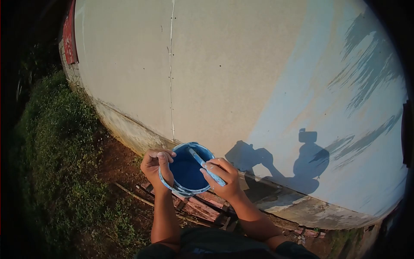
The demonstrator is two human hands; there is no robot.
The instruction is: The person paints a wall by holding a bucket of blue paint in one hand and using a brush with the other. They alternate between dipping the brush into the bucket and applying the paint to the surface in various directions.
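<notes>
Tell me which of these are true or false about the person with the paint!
1. The left hand holds a bucket of blue paint. True.
2. The right hand holds a hammer. False: it holds a brush that dips into the bucket.
3. The wall is all painted blue. False: only its right part is light blue; the rest is bare and pale.
4. A shadow of the person falls on the wall. True.
5. Snow lies left of the wall. False: green plants grow there.
</notes>
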